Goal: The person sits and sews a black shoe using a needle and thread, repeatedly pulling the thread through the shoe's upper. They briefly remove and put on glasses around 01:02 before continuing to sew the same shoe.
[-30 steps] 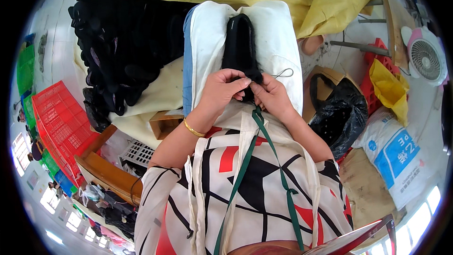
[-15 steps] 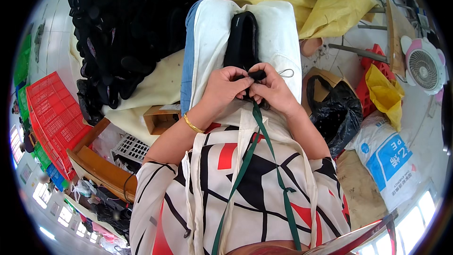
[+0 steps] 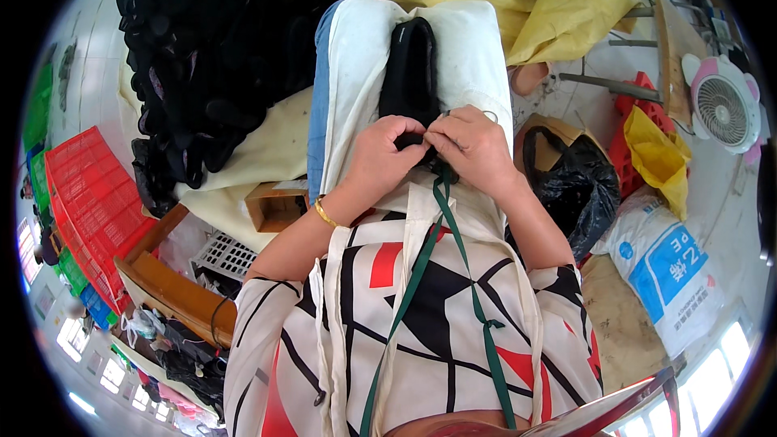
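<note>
A black cloth shoe [image 3: 409, 73] lies lengthwise on the white apron [image 3: 473, 48] over my lap, its opening facing up. At its near end my left hand [image 3: 380, 152] is closed, pinching a small piece of black fabric [image 3: 409, 140] between thumb and fingers. My right hand [image 3: 476, 150] is closed right beside it, thumb and fingertips meeting the left ones at the fabric. A thin metal loop [image 3: 490, 116] sticks out behind the right fingers; what it belongs to is hidden in the hand. Dark material below the hands is mostly covered.
A heap of black shoes [image 3: 202, 57] lies on cream cloth at left. Yellow sheeting [image 3: 566, 24] spreads ahead. A black plastic bag [image 3: 579, 186] in a carton, a white sack [image 3: 668, 275] and a fan [image 3: 723, 109] are at right. A red crate [image 3: 93, 194] stands far left.
My right hand has turned over, with its back now facing up, and its fingers have closed in toward the left hand. The metal loop is now mostly hidden behind the fingers.
</note>
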A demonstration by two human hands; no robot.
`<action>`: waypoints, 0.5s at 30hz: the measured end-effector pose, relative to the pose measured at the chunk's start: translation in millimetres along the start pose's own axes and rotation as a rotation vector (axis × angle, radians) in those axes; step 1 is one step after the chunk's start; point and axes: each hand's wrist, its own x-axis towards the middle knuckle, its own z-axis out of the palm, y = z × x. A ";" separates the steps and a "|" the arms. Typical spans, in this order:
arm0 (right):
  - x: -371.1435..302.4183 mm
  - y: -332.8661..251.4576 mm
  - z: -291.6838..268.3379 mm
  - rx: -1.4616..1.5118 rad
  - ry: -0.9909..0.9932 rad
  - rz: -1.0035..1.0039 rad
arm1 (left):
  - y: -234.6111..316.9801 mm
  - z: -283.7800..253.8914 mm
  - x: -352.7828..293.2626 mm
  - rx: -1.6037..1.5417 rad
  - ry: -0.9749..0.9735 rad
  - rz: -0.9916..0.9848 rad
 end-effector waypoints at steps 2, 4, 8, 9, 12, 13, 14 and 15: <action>0.2 -4.4 2.9 -0.012 0.041 -0.104 | 1.0 -1.2 -0.4 0.035 -0.013 0.006; 3.6 -15.3 -1.4 0.030 0.097 -0.257 | 5.7 -3.4 -1.0 0.079 -0.030 -0.022; 3.9 -28.2 -11.5 0.609 0.158 0.054 | 4.7 -3.6 -1.6 0.053 -0.069 0.024; 2.0 -25.1 -16.7 0.802 0.111 0.217 | 4.2 -5.5 -1.1 0.083 -0.094 0.069; -7.6 -14.3 -43.5 1.116 0.027 0.529 | 5.3 -9.1 -1.7 0.172 -0.109 0.130; -15.4 -6.8 -50.1 1.186 0.100 0.445 | 1.9 -8.0 -4.8 0.205 -0.104 0.216; -19.9 -3.1 -58.4 1.174 0.209 0.356 | -6.7 -6.8 -6.4 0.238 -0.089 0.302; -23.3 -6.5 -72.6 1.123 0.335 0.387 | -12.3 -6.4 -7.3 0.271 -0.074 0.389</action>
